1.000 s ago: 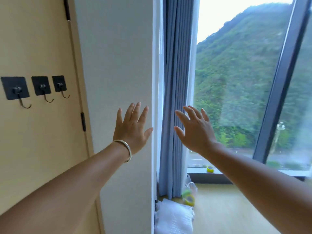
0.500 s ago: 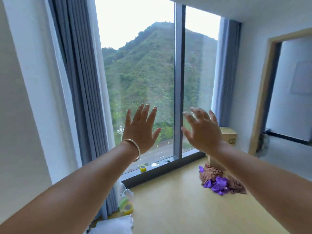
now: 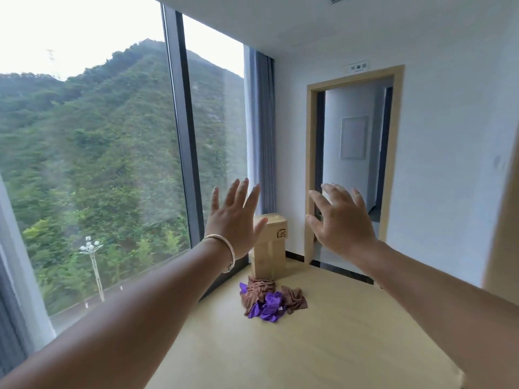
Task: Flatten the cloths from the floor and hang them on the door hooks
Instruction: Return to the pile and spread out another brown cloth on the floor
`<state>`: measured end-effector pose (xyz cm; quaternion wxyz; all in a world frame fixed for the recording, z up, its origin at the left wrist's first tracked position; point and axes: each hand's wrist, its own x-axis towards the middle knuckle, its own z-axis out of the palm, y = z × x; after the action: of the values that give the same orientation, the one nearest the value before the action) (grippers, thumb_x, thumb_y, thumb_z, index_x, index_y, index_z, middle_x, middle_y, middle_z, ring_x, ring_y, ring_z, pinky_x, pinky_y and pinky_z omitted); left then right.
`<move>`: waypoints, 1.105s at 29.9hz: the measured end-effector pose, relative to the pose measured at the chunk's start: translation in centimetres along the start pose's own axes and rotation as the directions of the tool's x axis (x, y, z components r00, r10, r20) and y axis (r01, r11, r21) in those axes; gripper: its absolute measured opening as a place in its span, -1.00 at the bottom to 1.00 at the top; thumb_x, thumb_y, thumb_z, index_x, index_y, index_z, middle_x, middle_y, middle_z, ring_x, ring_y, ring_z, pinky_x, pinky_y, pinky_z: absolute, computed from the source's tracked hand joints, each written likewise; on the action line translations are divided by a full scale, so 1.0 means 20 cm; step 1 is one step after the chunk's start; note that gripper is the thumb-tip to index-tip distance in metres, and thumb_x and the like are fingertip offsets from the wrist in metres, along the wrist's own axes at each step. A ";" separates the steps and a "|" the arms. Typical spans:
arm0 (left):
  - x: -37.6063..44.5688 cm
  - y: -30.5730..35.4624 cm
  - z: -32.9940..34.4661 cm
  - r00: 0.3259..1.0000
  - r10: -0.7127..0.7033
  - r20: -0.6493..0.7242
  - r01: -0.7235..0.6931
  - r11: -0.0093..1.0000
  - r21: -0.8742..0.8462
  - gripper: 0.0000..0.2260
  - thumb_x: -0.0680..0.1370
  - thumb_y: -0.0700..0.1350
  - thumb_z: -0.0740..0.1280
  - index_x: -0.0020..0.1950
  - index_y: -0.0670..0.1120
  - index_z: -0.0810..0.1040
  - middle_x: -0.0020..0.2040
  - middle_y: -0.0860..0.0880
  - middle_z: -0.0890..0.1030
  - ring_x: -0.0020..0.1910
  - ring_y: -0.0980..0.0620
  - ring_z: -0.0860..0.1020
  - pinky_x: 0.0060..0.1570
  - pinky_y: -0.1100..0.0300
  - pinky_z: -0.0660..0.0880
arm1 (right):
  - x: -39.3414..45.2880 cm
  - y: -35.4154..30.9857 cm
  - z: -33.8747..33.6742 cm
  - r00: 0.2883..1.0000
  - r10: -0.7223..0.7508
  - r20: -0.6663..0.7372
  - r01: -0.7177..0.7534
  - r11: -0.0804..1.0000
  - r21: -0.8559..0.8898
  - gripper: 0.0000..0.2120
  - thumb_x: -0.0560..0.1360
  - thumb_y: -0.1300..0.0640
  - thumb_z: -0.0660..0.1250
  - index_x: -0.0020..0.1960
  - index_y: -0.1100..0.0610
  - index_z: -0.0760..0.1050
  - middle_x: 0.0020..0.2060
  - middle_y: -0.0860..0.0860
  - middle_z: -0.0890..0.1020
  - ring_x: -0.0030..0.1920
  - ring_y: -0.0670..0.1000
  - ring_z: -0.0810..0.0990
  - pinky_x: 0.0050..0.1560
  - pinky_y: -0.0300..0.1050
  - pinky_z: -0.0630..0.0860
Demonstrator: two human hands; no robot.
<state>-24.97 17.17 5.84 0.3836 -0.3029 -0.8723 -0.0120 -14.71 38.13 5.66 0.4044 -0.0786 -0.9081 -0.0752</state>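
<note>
we hold both arms out in front of us. our left hand [image 3: 234, 220] is raised with fingers straight and spread, holding nothing, a bracelet [image 3: 224, 252] on its wrist. our right hand [image 3: 341, 223] is up beside it, fingers loosely spread, also holding nothing. the cloths [image 3: 269, 300], brown and purple, lie crumpled in a heap on the floor [image 3: 323, 346], below and beyond our hands, between them. just behind the heap stands a cardboard box [image 3: 271, 245], partly hidden by our left hand. a doorway [image 3: 354, 164] opens beyond our right hand, a window [image 3: 98, 164] past our left.
</note>
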 end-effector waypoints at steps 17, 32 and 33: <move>0.62 0.88 0.66 0.967 0.254 -0.037 -0.255 0.939 -0.231 -0.36 0.57 0.27 0.01 0.55 0.01 -0.08 0.57 -0.06 0.00 0.55 -0.07 -0.06 0.46 -0.22 -0.12 | -0.10 0.97 0.25 0.949 0.291 0.120 -0.245 0.923 -0.296 -0.49 0.58 -0.15 0.12 0.48 0.00 0.24 0.47 0.08 0.28 0.50 0.07 0.14 0.48 0.19 0.01; 1.60 1.26 1.42 0.928 0.343 -0.144 -0.371 0.881 -0.292 -0.35 0.56 0.32 -0.06 0.56 0.04 -0.08 0.58 -0.04 0.01 0.55 -0.09 -0.03 0.40 -0.18 -0.22 | 0.40 1.62 0.83 0.880 0.465 0.096 -0.376 0.806 -0.457 -0.50 0.60 -0.17 0.05 0.49 -0.04 0.17 0.49 0.04 0.22 0.51 0.04 0.07 0.50 0.17 -0.03; 1.64 1.28 1.46 0.927 0.346 -0.144 -0.374 0.879 -0.295 -0.35 0.56 0.32 -0.06 0.56 0.04 -0.07 0.58 -0.04 0.01 0.55 -0.09 -0.03 0.39 -0.17 -0.23 | 0.41 1.65 0.87 0.874 0.473 0.107 -0.378 0.803 -0.462 -0.50 0.60 -0.17 0.05 0.50 -0.04 0.16 0.50 0.04 0.21 0.51 0.04 0.06 0.50 0.17 -0.04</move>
<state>-47.76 62.47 1.99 0.3633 -0.5165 -0.7697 -0.0936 -25.94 74.46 2.68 0.2819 -0.3757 -0.8664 -0.1696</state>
